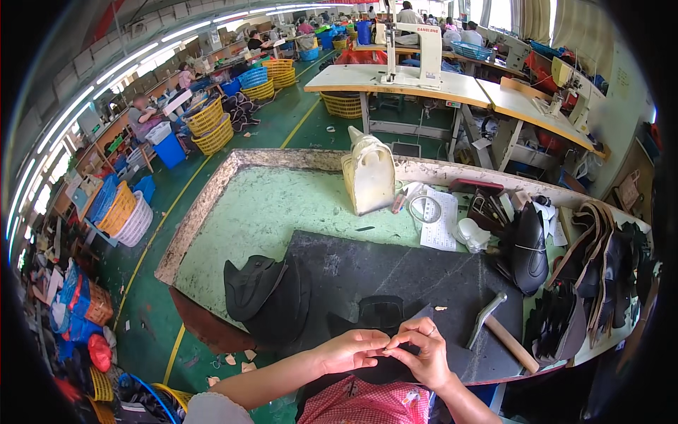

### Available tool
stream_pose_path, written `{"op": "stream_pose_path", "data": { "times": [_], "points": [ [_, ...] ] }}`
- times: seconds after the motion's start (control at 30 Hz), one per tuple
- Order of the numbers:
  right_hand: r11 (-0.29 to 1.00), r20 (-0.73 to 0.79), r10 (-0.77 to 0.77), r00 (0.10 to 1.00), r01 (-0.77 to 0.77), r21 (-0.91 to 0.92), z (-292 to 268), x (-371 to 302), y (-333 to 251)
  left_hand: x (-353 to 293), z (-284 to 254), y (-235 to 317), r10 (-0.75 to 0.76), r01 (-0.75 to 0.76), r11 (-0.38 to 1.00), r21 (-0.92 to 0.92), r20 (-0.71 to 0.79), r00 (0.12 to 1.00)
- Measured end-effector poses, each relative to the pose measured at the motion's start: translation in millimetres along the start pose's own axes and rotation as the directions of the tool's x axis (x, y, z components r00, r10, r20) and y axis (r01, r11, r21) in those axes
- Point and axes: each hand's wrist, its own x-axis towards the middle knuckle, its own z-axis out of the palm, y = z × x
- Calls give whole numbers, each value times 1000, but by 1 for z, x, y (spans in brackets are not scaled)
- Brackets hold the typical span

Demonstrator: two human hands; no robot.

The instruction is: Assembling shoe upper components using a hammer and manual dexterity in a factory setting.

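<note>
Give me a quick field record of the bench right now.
left hand: fingertips pinch a small dark piece, meeting the right hand
right hand: pinches the same piece; ring on one finger
mat: black, under the hands
hammer: on the mat, right of the hands
black shoe upper: on the mat, left
jug: white, far side of the bench

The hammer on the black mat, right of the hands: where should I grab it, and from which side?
Grip the hammer by its pale wooden handle, near the free end toward the table's near edge. It lies flat and diagonal, metal head pointing up-left, handle running down-right with bare mat around it. Coming from above with the right hand, the nearer one, looks easiest; the dark pieces crowd its far right side.
</note>
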Motion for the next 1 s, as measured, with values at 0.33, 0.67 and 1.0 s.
{"op": "stream_pose_path", "data": {
  "times": [0.33, 0.67, 1.0],
  "points": [
    [649, 65, 452, 890, -378, 660, 24, -15, 10, 11, 7, 53, 790, 4, -220, 975, 176, 587],
    [565, 79, 454, 887, -356, 744, 29, -15, 27, 24, 8, 51, 610, -92, 279, 956, -103, 786],
    [891, -227, 293, 929, -179, 418, 0, 0, -16, -12, 51, 38, 561, -363, 663, 655, -114, 820]
  ]
}}
